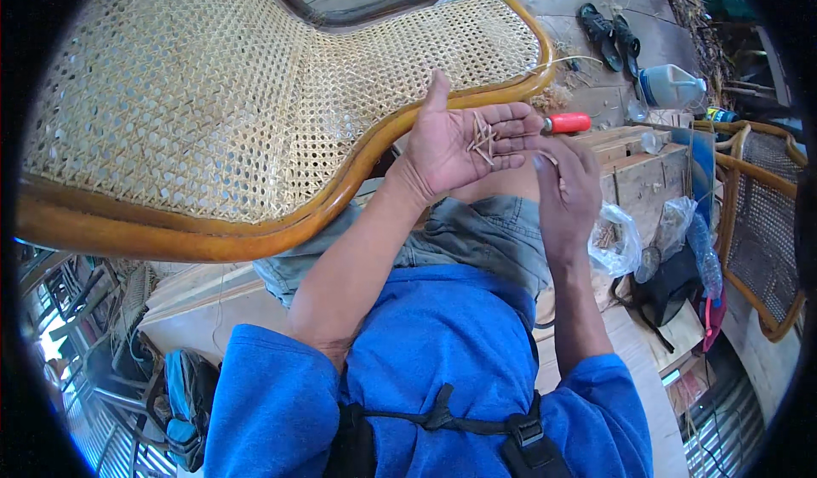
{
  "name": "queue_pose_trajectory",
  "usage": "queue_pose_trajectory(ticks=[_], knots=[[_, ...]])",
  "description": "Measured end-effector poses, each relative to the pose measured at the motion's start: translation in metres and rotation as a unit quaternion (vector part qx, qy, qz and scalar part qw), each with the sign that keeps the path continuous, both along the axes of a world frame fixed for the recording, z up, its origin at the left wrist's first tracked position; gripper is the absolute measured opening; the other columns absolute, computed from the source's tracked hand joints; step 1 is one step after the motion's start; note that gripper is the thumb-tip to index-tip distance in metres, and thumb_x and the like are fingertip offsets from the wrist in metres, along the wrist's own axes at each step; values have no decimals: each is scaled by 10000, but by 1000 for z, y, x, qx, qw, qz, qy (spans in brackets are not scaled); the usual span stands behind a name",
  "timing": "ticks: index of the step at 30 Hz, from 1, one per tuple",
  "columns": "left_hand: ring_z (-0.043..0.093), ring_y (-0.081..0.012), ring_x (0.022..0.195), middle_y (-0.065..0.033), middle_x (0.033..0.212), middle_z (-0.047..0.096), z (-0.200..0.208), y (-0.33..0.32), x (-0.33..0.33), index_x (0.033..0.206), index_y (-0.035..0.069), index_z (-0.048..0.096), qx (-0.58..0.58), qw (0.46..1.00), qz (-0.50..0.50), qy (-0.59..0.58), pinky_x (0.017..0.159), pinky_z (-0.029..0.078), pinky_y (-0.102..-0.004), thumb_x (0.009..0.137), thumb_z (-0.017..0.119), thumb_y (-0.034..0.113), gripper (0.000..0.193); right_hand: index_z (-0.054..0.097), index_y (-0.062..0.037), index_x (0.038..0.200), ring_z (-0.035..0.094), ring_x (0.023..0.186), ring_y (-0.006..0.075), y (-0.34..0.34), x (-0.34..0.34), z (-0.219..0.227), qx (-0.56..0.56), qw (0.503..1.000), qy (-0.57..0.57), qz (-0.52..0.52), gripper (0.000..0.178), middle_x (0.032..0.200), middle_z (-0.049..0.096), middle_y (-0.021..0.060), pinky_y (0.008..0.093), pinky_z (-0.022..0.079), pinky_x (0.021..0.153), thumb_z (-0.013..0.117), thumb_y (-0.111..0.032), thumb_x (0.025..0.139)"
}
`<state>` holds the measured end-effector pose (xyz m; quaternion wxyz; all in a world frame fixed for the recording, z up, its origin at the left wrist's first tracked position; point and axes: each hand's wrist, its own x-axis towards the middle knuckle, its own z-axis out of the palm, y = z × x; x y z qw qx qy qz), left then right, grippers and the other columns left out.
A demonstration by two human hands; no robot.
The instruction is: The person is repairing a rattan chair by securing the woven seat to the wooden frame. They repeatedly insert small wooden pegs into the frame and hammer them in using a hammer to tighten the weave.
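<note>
My left hand (455,145) lies open, palm up, fingers stretched out, with several short thin wooden pegs (482,142) resting on it. Close to its fingertips, my right hand (568,189) is closed, thumb against curled fingers; anything pinched there is too small to make out. Just beyond both hands lies a tool with a red handle (568,122). Behind my left hand stretches a large piece of rattan furniture with a woven cane panel (374,78) and a glossy brown curved frame (340,202).
To the right, a clear plastic bag (614,240) sits on the wooden bench (638,180), near a black bag (668,287). Farther off are a white jug (671,87) and dark sandals (601,36). Another cane-panelled frame (762,223) stands at the far right. A backpack (183,401) is at lower left.
</note>
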<state>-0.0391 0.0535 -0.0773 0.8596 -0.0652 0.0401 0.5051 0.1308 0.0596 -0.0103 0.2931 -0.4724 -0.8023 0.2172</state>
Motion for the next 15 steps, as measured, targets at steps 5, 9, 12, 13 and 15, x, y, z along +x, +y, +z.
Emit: queue_pose_trajectory(ticks=[5,9,12,13,15], knots=[[614,-270,959,-198,1142,584,3,-5,4,1256,-81,445,-14,1000,9,-3,931,439,-429,765,134,821,1073,647,-79,967,536,944,267,14,-21,-4,31,998,-33,44,196,994,620,80,382,418,842,616,-39,778],[615,-269,951,-188,1124,590,5,-8,2,1250,-77,449,-18,1000,14,1,925,442,-423,774,117,812,1062,646,-82,949,551,925,269,14,-21,-1,25,996,-47,73,185,972,620,78,381,429,824,613,-44,772],[588,-298,1009,-210,1132,574,7,-7,2,1247,-92,435,-33,999,35,24,939,433,-428,774,111,811,1070,632,-69,940,566,901,280,6,-18,1,-18,993,-50,106,172,944,622,85,384,444,806,617,-52,770],[576,-310,1033,-221,1135,568,8,-6,4,1246,-99,430,-43,997,43,42,946,428,-430,773,110,811,1075,626,-64,939,572,893,284,2,-17,-1,-41,991,-52,116,170,934,623,88,386,449,801,618,-55,769],[498,-347,1143,-269,1231,490,6,-6,6,1271,-118,390,-29,998,59,20,1013,360,-445,773,86,805,1092,617,-53,953,568,883,294,-7,-24,-7,-44,992,-51,103,162,907,618,107,379,447,796,603,-57,792]])
